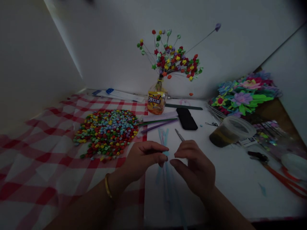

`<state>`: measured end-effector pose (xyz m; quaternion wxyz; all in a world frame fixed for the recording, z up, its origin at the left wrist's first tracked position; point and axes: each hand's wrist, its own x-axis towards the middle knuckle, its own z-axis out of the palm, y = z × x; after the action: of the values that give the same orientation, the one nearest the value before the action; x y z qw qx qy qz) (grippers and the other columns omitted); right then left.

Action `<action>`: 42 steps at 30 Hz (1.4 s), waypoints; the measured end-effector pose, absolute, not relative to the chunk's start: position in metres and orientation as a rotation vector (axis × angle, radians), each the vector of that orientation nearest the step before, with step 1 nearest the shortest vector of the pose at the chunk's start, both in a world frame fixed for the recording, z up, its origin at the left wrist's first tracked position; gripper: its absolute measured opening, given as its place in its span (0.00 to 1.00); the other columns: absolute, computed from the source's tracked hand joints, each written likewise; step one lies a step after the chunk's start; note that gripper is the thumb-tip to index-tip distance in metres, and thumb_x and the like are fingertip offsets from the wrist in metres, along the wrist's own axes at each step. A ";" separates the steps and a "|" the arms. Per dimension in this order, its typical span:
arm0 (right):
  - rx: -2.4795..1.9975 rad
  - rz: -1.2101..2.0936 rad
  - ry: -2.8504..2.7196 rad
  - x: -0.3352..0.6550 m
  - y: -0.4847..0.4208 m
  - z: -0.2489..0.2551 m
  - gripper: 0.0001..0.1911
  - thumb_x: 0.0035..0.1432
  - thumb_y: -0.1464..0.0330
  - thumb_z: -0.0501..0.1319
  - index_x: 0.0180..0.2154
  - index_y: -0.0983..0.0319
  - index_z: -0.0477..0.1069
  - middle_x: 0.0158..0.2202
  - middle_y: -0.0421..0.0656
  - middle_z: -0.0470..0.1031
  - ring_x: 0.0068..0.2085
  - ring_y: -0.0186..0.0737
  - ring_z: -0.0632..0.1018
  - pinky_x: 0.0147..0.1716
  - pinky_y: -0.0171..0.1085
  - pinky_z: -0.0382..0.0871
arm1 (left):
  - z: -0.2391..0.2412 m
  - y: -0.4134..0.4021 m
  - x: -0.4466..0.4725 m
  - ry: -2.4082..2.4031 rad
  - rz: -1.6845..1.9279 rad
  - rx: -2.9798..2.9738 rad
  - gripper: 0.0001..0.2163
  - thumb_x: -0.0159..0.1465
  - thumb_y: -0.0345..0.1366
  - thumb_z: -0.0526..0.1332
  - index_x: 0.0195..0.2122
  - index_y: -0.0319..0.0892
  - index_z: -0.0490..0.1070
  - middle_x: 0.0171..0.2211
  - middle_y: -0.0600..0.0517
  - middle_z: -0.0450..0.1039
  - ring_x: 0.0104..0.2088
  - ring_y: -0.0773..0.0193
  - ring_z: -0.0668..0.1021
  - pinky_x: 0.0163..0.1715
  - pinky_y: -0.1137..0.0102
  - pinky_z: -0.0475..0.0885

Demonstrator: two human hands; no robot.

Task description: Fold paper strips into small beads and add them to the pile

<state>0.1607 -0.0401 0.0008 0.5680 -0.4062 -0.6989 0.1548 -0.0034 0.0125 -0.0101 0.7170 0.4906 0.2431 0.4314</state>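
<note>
My left hand point(146, 158), with a gold bangle at the wrist, pinches a light-blue paper strip point(165, 153) between thumb and fingers; only a little of it shows there. Just to the right, my right hand point(198, 167) is curled with a small gap between thumb and index finger, and nothing shows in that gap. Several pale blue and pinkish paper strips point(165, 185) lie lengthwise on the white board under both hands. Beyond the right hand's knuckles, a slim metal tool with a pointed tip point(179, 134) rests on the board.
Many tiny coloured paper stars point(107, 132) are heaped on the checked cloth point(50, 179) at left. Behind stand a bottle point(156, 101) of star stems and a black phone point(187, 118). At right are a tilted plastic tub point(224, 132), fuzzy flowers point(242, 92) and orange-handled pliers point(280, 179).
</note>
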 end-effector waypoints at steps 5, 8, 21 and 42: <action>-1.007 0.113 -1.781 0.158 -0.039 0.005 0.13 0.50 0.79 0.62 0.36 0.57 0.70 0.32 0.42 0.70 0.38 0.41 0.71 0.37 0.43 0.67 | -0.007 0.010 -0.002 0.539 0.857 1.049 0.09 0.44 0.33 0.71 0.26 0.37 0.77 0.16 0.53 0.73 0.18 0.69 0.73 0.19 0.74 0.70; -1.048 0.198 -1.743 0.157 -0.039 0.005 0.09 0.52 0.77 0.61 0.34 0.59 0.70 0.31 0.42 0.69 0.37 0.40 0.71 0.36 0.41 0.67 | -0.006 0.009 -0.001 0.527 0.849 1.045 0.07 0.45 0.33 0.71 0.25 0.37 0.76 0.17 0.53 0.74 0.17 0.70 0.73 0.19 0.74 0.69; -1.177 0.259 -1.688 0.155 -0.038 0.002 0.04 0.53 0.73 0.60 0.31 0.58 0.69 0.30 0.42 0.70 0.36 0.41 0.72 0.35 0.40 0.67 | 0.001 0.009 -0.005 0.680 1.067 1.644 0.04 0.56 0.32 0.62 0.28 0.38 0.75 0.22 0.50 0.74 0.24 0.67 0.75 0.25 0.73 0.70; -1.260 1.089 -1.284 0.156 -0.031 0.001 0.04 0.51 0.68 0.61 0.26 0.61 0.68 0.23 0.38 0.71 0.27 0.35 0.72 0.29 0.36 0.64 | -0.008 0.013 -0.001 0.643 0.892 1.584 0.04 0.62 0.34 0.54 0.33 0.39 0.66 0.24 0.54 0.67 0.26 0.68 0.71 0.29 0.72 0.67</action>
<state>0.1557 -0.0306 0.0009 0.4963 -0.5201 -0.5300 0.4497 -0.0007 0.0128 -0.0075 0.5701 0.6748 0.2741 0.3801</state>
